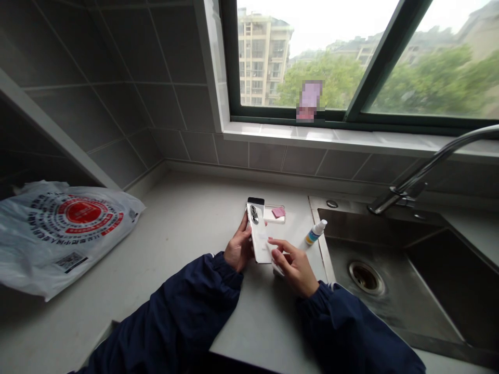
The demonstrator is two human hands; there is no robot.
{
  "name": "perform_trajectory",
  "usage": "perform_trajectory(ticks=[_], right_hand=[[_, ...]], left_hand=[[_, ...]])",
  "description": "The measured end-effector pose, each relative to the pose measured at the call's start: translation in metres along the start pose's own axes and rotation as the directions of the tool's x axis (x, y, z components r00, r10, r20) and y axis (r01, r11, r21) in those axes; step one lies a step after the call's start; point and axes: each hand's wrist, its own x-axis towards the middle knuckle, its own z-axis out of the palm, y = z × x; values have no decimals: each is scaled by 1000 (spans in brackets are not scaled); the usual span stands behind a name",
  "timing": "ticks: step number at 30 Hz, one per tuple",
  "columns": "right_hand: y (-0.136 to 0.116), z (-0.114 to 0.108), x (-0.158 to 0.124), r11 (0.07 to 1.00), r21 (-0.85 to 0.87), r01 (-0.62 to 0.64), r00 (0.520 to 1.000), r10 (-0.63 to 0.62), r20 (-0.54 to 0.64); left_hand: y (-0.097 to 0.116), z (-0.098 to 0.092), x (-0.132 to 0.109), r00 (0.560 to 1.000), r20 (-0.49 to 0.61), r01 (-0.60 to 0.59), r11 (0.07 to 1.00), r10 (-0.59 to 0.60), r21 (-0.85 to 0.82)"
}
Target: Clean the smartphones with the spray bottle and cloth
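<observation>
Nothing legible, white plastic bag (pixel 66 234) at 9 o'clock, red round logo (pixel 83 212) and ringed print too small, QR code sticker (pixel 70 261) unreadable, spray bottle (pixel 315 232) label at 1 o'clock blurred

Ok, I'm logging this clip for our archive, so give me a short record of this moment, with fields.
Left hand: holds white smartphone, back up
Right hand: pinches thin whitish strip at the phone's lower end
Nearby: small spray bottle; clear tray with pink square
Surroundings: pale countertop; printed plastic bag; steel sink

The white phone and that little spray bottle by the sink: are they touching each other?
Apart. The head view shows a strip of counter between the white phone and the spray bottle.
</observation>
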Motion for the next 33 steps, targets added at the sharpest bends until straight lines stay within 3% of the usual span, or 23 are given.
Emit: perform_trajectory(ticks=[5,10,20,22,24,25,30,33], right_hand=[[-2,2,-4,975,-181,129,992,-124,36],[-5,6,-6,954,-279,110,993,-116,-4],[-17,1,-6,906,-411,98,991,-125,-40],[-14,-3,-3,938,-346,35,989,-82,-123],[-8,-6,2,987,-147,-67,984,41,-172],[-5,-6,5,993,0,-120,979,119,-167],[3,-5,13,951,213,-223,970,239,-50],[4,-4,15,893,359,-270,947,314,-67]], left_hand=[[-4,-7,1,999,-22,-21,980,26,196],[-4,-9,3,996,-57,-47,928,73,370],[-1,-9,4,996,-92,14,923,23,384],[1,-8,4,995,-94,19,925,19,379],[4,-8,4,995,-95,16,936,19,352],[6,-8,5,995,-96,16,944,16,329],[15,-11,9,994,-106,11,976,12,217],[18,-15,12,984,-149,-48,954,96,297]])
